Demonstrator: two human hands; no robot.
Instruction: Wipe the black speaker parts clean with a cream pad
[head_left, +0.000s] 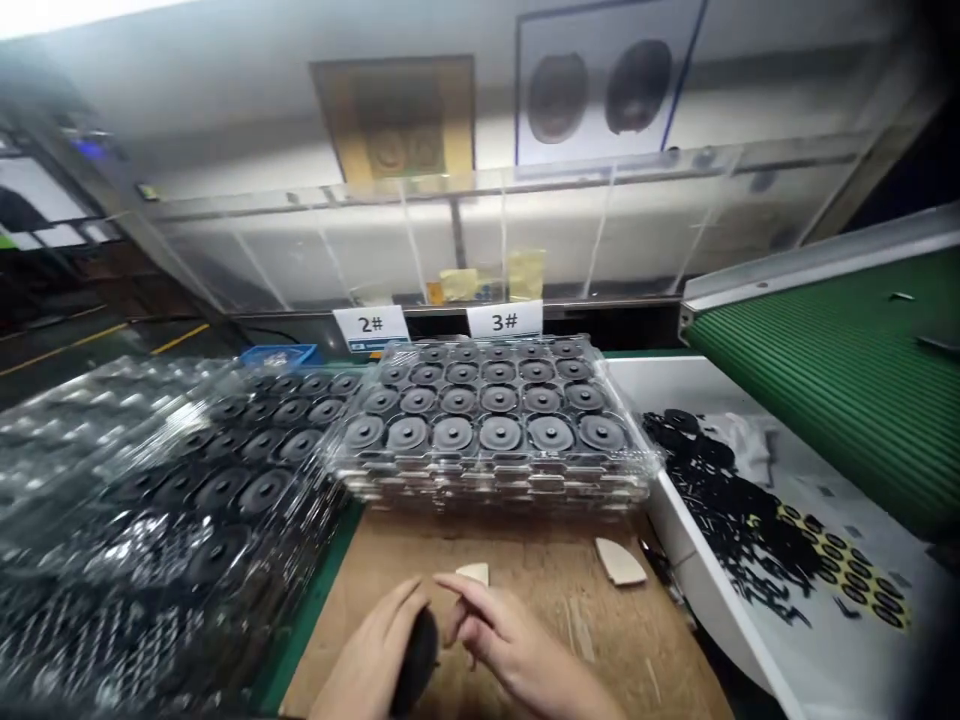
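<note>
the left hand curls around a dark oval piece, which sits low at the near edge of the wooden board, its fingers wrapped on it. the right hand is loosely open, pinching nothing, its fingertips just below a pale wedge; whether they touch it, i cannot tell. a second pale wedge lies on the board. beyond stands a stack of clear plastic trays, the top one full of black discs in every pocket that shows, and a second stack holds more. labels 2# and 3# stand behind. to the right, a white bin holds loose black pieces, beside a green conveyor belt.
</note>
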